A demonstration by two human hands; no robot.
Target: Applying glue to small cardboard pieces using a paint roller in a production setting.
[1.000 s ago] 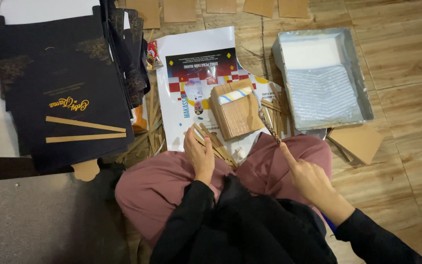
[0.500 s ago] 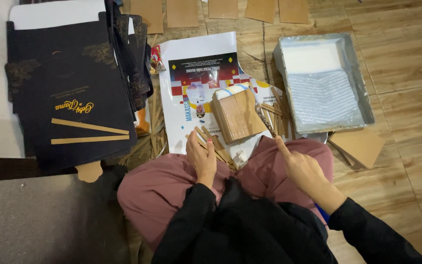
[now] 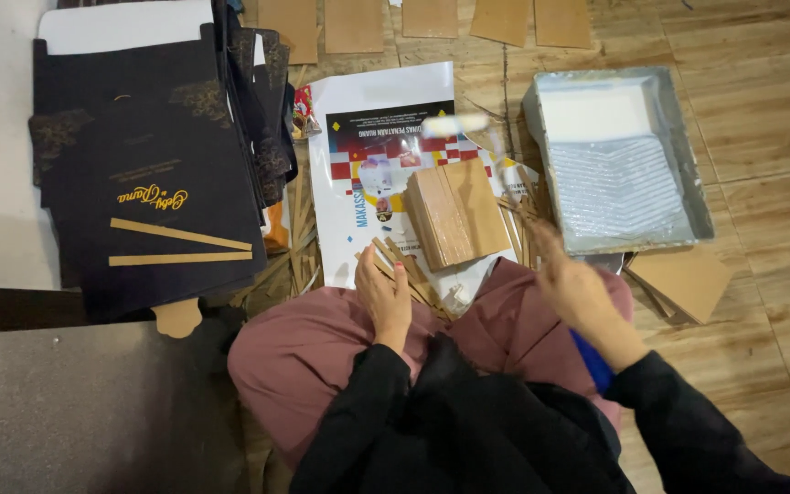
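Resting curled on thin wooden strips (image 3: 409, 274) at my knee, the left hand (image 3: 384, 297) steadies them within reach, while the blurred right hand (image 3: 573, 284) lifts something I cannot tell, its fingers unclear.

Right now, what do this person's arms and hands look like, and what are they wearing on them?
Both arms are covered to the wrist by long black sleeves. The left hand is bare, with no glove, and its nails look painted reddish. The right hand is bare too, blurred, with something bright blue at its wrist.
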